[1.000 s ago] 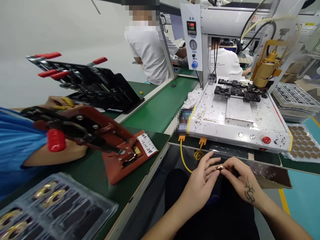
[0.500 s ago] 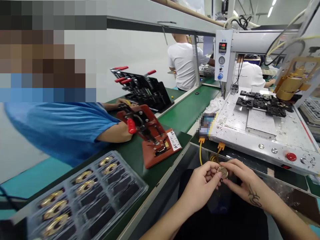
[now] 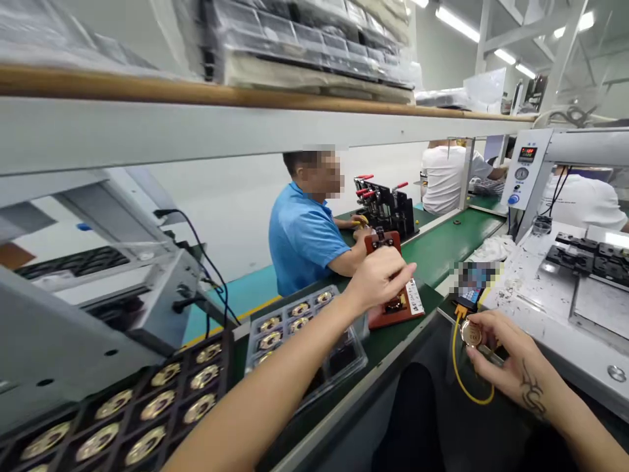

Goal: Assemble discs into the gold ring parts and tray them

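Note:
My right hand [image 3: 506, 357] holds a small round gold part [image 3: 470, 334] between thumb and fingers, low at the right beside a yellow cable [image 3: 459, 377]. My left hand [image 3: 378, 275] is stretched out over the green belt, fingers loosely curled, holding nothing I can see. It hovers above a red clamp jig [image 3: 393, 301] and a clear tray [image 3: 304, 321] of gold round parts.
A person in a blue shirt [image 3: 302, 239] sits across the belt [image 3: 452, 246]. A black tray of gold parts [image 3: 147, 406] lies near left. A white dispensing machine [image 3: 565, 282] stands at right, a shelf [image 3: 196, 124] overhead. Two people in white shirts work further back.
The view swung left and up. My left hand let go of the gold part and reached out over the belt toward the tray; my right hand kept the part.

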`<state>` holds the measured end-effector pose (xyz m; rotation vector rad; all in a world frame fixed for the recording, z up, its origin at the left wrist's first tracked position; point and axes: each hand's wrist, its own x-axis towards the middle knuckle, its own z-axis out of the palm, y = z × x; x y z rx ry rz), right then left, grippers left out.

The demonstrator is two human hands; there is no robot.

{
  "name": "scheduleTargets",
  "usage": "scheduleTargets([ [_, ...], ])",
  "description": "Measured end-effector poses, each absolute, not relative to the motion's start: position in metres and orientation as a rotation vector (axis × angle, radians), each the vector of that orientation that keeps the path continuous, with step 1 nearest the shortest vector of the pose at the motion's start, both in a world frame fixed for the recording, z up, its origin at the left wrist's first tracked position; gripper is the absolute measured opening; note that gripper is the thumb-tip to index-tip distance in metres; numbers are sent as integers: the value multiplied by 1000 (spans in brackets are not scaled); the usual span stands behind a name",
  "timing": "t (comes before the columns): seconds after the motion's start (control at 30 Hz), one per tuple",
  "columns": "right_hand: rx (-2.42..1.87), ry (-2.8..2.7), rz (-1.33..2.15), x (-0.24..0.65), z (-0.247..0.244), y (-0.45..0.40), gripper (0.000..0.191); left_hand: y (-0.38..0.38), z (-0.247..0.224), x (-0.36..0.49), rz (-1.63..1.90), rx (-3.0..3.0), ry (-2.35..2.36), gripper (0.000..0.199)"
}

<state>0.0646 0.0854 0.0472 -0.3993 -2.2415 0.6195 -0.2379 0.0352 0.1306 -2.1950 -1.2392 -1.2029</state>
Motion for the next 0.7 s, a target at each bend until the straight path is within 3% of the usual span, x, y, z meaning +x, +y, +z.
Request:
scheduleTargets([
  [0.07, -414, -2231, 605, 60, 46, 86, 34, 44, 132, -246, -1123, -2246, -1209, 51],
  [0.17, -469, -2209, 617, 49, 42, 92, 32, 54, 152, -247, -1335, -2126, -1343, 52],
  [0.33, -473, -2233, 688, 10, 37, 114, 27, 80, 206, -280, -1945, -1830, -1550, 28],
  [0.4, -466, -2246, 737, -5, 31, 121, 24, 78, 205, -308, -1976, -1737, -1766, 24],
  [0.5, -495, -2263, 820, -20, 16, 128, 22, 54, 167, -341, -1699, -1773, -2256, 31],
  [0.7, -448, -2299, 823, -65, -15, 149, 20, 24, 52, -327, -1254, -2183, -2698, 18],
])
